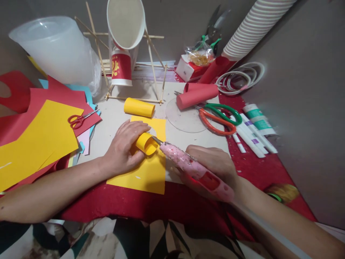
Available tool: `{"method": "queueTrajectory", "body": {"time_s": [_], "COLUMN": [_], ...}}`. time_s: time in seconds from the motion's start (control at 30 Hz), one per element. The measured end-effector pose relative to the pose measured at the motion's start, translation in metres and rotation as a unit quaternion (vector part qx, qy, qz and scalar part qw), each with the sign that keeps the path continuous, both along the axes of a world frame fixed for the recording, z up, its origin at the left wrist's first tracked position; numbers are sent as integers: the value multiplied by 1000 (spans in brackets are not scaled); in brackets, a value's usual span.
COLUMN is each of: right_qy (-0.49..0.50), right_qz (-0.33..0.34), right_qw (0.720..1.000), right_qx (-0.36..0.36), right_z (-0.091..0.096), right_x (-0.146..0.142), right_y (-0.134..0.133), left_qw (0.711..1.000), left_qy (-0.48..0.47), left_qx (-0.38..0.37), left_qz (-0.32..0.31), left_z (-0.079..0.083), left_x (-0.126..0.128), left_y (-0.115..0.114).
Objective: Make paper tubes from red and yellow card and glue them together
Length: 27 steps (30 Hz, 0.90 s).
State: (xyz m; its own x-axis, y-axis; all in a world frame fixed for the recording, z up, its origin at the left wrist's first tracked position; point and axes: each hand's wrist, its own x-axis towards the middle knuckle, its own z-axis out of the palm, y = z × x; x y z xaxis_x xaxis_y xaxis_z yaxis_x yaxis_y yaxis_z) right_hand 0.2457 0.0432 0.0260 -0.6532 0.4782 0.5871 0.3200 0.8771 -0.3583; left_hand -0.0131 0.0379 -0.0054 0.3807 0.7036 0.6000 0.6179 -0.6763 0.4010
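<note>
My left hand [126, 145] is wrapped round a rolled yellow paper tube [147, 144], whose open end faces right. In my right hand [212, 167] is a pink hot glue gun [185, 158], its metal nozzle touching or very near the tube's upper rim. A glue stick appears to trail from its back end. Under both hands lies a yellow paper sheet [151, 180]. A second yellow paper tube [139, 107] rests just beyond the sheet. Two red paper tubes [198, 96] lie to the right, beside large scissors [223, 117] with green and orange handles.
At the back stands a wooden stick frame [134, 99] with paper cups [122, 68]. Coloured paper sheets [54, 122] and small red scissors [78, 121] are at the left. A clear disc [183, 120], white tubes [253, 136] and a coiled cable [239, 79] lie right.
</note>
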Motion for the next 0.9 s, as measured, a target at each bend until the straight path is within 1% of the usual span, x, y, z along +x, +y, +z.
{"method": "queueTrajectory", "body": {"time_s": [0.2,0.37,0.57,0.7,0.83,0.9], "right_qy": [-2,-13,30,11,42,34], "right_qz": [2,-4,-9,-1,-19,-12], "right_qw": [1000,1000,999,999,999,999], "right_qx": [8,-10,-10,-33,-29,-37], "right_z": [-3,-3,-6,-6,-5,-4], "right_x": [4,5,3,1,2,2], "right_y": [1,2,3,3,3,3], "left_qw": [1000,1000,1000,1000,1000,1000], "left_qy": [9,10,-4,-11,-15,-14], "left_qx": [-5,-15,-16,-14,-12,-12], "left_qz": [6,12,16,19,14,15], "left_z": [4,5,5,5,6,7], "left_x": [-1,0,1,1,1,1], "left_y": [-1,-1,-1,-1,-1,-1]}}
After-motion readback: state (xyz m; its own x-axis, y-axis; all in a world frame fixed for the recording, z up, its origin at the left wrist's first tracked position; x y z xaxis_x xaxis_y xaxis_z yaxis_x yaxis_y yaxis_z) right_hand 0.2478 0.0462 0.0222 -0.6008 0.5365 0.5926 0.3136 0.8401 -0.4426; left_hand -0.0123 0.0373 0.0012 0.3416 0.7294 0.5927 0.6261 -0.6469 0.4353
